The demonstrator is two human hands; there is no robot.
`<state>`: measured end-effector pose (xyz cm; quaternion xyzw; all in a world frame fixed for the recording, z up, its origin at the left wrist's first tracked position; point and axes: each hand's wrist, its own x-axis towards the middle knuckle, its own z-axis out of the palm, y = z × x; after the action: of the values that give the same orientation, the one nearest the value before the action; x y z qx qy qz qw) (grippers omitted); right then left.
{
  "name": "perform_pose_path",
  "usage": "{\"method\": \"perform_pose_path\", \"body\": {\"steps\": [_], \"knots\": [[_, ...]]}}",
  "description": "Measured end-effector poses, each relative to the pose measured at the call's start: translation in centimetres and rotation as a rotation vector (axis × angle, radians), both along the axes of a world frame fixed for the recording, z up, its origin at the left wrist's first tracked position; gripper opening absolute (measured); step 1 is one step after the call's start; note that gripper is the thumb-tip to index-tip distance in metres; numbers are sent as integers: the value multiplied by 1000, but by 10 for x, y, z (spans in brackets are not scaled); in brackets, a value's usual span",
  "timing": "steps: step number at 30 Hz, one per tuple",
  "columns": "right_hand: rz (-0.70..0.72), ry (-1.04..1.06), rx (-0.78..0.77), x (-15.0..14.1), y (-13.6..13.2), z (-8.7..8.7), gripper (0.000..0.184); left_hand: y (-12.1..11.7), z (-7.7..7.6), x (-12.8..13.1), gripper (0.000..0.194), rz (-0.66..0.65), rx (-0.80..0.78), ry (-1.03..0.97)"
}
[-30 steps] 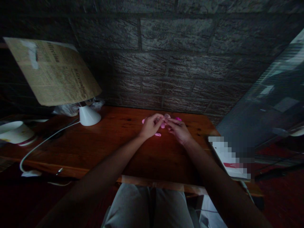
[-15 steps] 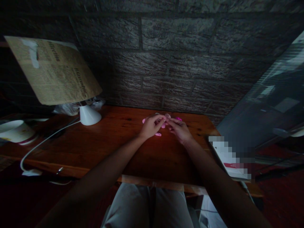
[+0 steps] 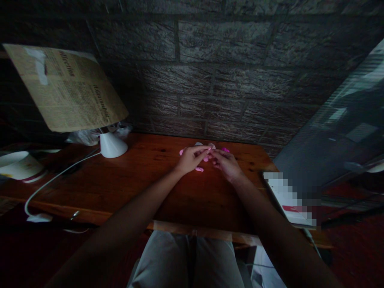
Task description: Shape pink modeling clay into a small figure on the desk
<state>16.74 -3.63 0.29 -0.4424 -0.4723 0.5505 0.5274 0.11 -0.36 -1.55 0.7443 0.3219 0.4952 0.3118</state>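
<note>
My left hand (image 3: 192, 157) and my right hand (image 3: 225, 161) meet fingertip to fingertip over the wooden table (image 3: 126, 180). Each is closed in a pinch, and a small pink bit shows where the fingertips come together; its kind is too small to tell. Around them lie several soft-looking pink pieces: a light pink piece (image 3: 199, 169) in front of my left hand, a pale pink lump (image 3: 211, 146) behind the fingertips, a bright magenta piece (image 3: 225, 150) behind my right hand, and a pink piece (image 3: 181, 152) partly hidden by my left hand.
A lamp with a newspaper-print shade (image 3: 69, 88) and white base (image 3: 113, 145) stands at the left, its cord (image 3: 54, 176) running over the front edge. A paper cup (image 3: 19, 166) is farther left. A pixelated flat object (image 3: 292, 200) lies at the right edge. A brick-patterned wall (image 3: 192, 80) rises behind.
Both hands keep nearly the same pinch and place, with only slight finger shifts. The whole view has moved very slightly.
</note>
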Motion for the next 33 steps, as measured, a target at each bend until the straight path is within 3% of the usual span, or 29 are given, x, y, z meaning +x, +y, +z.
{"method": "perform_pose_path", "body": {"steps": [6, 12, 19, 26, 33], "knots": [[-9, -5, -9, 0, 2, -2, 40, 3, 1, -2, 20, -5, 85, 30], [-30, 7, 22, 2, 1, 1, 33, 2, 2, 0, 17, -66, -15, -71], [-12, 15, 78, 3, -1, 3, 33, 5, 0, 2, 23, -107, -105, -180], [32, -1, 166, 0, -2, 2, 28, 4, 3, 1, 34, -136, -139, -166], [1, -169, 311, 1, 3, -3, 35, 6, 3, 1, 39, -142, -200, -188]]}}
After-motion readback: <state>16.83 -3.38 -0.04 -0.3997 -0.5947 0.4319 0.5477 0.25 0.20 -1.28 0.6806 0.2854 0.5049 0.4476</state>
